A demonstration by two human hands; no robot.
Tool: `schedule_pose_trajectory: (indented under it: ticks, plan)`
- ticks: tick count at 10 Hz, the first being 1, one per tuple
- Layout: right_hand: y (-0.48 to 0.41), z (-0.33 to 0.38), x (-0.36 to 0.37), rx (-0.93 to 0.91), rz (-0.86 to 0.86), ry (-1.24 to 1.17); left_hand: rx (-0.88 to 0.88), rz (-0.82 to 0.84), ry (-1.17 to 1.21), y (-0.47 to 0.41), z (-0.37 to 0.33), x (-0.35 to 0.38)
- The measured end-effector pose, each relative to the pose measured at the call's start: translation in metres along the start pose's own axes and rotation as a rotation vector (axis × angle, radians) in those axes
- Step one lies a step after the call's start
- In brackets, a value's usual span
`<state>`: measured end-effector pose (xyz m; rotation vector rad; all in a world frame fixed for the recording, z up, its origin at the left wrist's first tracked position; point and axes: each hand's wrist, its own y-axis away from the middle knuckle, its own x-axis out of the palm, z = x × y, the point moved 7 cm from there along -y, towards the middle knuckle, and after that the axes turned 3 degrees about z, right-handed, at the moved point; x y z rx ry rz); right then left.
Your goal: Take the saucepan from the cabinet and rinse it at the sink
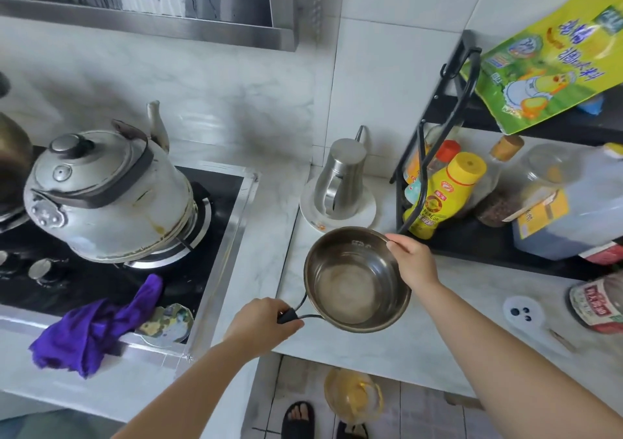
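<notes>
A small stainless steel saucepan [350,283] with a thin wire handle and black grip hangs over the white marble counter [397,344], its empty inside facing up. My left hand [263,325] is closed around the black grip at the pan's near left. My right hand [413,261] pinches the pan's far right rim between thumb and fingers. No sink or cabinet shows in this view.
A grey kettle [108,196] sits on the gas stove [215,236] at left, with a purple cloth [91,331] on its front edge. A steel oil pot [342,177] stands behind the pan. A black rack [505,246] of bottles fills the right. A jar [352,393] stands on the floor below.
</notes>
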<state>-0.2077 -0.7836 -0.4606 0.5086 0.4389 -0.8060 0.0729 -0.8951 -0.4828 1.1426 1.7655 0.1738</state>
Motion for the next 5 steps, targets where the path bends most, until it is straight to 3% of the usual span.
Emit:
schedule_pose_trajectory:
  ticks: [4, 5]
  plan:
    - [-0.01, 0.008, 0.0, -0.052, 0.061, 0.024, -0.083, -0.001, 0.026, 0.003, -0.003, 0.009]
    - [-0.002, 0.021, -0.009, -0.143, 0.018, 0.163, -0.104, 0.012, -0.058, 0.007, -0.011, 0.001]
